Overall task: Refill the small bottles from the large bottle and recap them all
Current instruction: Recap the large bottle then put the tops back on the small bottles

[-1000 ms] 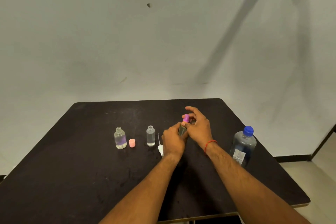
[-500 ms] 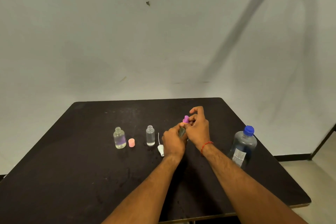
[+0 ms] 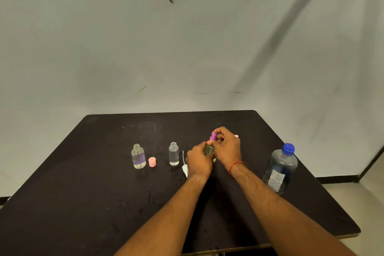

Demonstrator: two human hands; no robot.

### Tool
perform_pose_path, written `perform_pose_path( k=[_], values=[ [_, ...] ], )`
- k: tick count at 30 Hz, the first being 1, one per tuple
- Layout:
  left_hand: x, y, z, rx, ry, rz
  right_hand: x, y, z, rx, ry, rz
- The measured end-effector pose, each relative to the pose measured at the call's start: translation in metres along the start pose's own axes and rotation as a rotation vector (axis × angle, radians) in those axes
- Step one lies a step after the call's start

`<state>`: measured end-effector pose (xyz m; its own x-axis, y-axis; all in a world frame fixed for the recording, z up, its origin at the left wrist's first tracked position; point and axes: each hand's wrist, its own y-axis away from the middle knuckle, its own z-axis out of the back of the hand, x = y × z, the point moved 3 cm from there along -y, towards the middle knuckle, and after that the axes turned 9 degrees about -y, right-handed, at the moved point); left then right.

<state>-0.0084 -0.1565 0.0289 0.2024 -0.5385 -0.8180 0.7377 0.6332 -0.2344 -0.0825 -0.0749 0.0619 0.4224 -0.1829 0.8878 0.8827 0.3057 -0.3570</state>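
Note:
My left hand [image 3: 199,161] grips a small greenish bottle [image 3: 209,150] at the table's middle, mostly hidden by my fingers. Over its top, my right hand [image 3: 227,147] pinches the purple cap [image 3: 213,137]. Two open small clear bottles stand to the left: a round one [image 3: 138,157] with a pink cap [image 3: 152,161] beside it, and a slim one [image 3: 174,154]. A white spray top [image 3: 184,167] with its tube lies by my left hand. The large water bottle [image 3: 280,169] with a blue cap stands at the right, closed.
Everything sits on a black table [image 3: 83,203] set against a pale wall. The table's right edge runs just past the large bottle, with floor beyond it. A small pink thing [image 3: 236,136] peeks out behind my right hand.
My right hand's fingers have curled tighter around the purple cap and turned on it. My left hand and the other bottles have stayed in place.

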Motion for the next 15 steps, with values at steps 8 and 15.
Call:
perform_pose_path(
  k=[8, 15],
  values=[
    [0.009, -0.004, 0.007, -0.023, -0.009, 0.016, -0.01, -0.001, -0.005, 0.037, -0.005, 0.001],
    [0.011, 0.001, 0.019, -0.075, 0.006, -0.015, -0.01, 0.0, -0.001, 0.071, 0.03, 0.006]
  ],
)
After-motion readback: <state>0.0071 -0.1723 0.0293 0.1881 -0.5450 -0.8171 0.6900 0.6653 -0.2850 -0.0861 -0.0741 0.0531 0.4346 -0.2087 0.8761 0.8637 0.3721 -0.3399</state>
